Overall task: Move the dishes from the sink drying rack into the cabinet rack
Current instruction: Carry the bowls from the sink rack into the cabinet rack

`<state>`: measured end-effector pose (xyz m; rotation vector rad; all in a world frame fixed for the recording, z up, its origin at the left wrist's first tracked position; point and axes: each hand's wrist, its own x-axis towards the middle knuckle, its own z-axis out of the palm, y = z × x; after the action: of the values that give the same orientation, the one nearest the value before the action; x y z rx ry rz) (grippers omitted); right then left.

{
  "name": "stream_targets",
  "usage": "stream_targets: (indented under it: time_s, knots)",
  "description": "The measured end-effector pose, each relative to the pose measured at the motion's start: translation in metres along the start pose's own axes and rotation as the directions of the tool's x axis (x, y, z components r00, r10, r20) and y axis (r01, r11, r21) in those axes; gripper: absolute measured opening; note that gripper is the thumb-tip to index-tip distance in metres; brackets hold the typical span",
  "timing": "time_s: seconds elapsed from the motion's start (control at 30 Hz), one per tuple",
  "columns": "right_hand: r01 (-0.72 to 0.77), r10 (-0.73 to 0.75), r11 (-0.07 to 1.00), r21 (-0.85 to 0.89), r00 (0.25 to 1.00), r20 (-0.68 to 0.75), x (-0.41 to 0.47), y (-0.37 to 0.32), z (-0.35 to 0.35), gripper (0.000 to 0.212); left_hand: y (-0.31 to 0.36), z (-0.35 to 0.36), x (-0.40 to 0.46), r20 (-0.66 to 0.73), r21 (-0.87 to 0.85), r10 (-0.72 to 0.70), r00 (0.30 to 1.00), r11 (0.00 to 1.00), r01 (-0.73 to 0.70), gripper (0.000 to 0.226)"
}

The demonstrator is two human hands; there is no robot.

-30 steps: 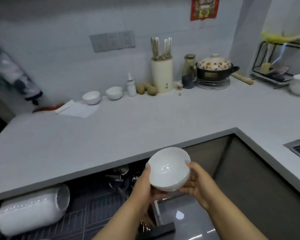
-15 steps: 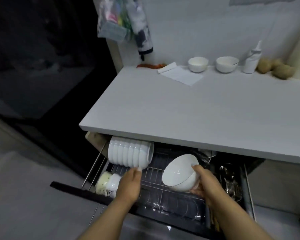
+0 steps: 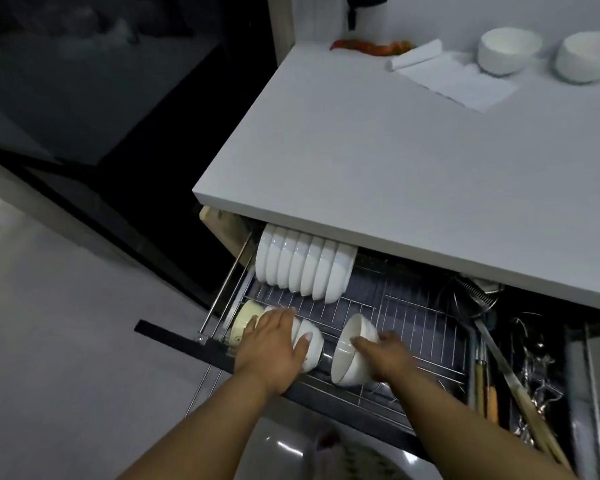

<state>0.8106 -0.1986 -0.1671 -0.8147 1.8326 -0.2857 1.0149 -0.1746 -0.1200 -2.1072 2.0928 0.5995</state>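
Right hand: the right hand [image 3: 383,355] is curled round the round white china bowl [image 3: 352,351], with the fingers on its far side and the thumb at its rim.
White bowl: it is held on its side, with the open mouth turned to the left, low over the front part of the pull-out wire cabinet rack [image 3: 406,327]. It cannot be told if it is touching the wires.
Left hand: the left hand [image 3: 274,344] is laid flat, fingers spread, on the short row of small white bowls on their sides [image 3: 309,341] at the front left corner of the rack.
Cream bowl: a cream bowl with a small pattern [image 3: 246,317] is seen at the left end of that short row, partly hidden by the left hand.
Back row: a long row of white bowls standing on edge [image 3: 302,268] is kept at the back left corner of the rack, partly under the edge of the white counter [image 3: 395,174].
Right side of rack: spoons, chopsticks and other metal tools [image 3: 520,362] are kept in a dark tray there.
On the counter: two white bowls [image 3: 506,50] and a folded white paper towel [image 3: 454,74] are set near the far edge.
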Motion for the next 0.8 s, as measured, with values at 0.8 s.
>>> stream_targets:
  time_s: [0.8]
  knots:
    - [-0.012,0.036,0.958,-0.285,0.996,0.080,0.033,-0.007,0.074,0.076,-0.006,0.006,0.003,-0.037,-0.028,0.023,0.999,0.999,-0.024,0.082]
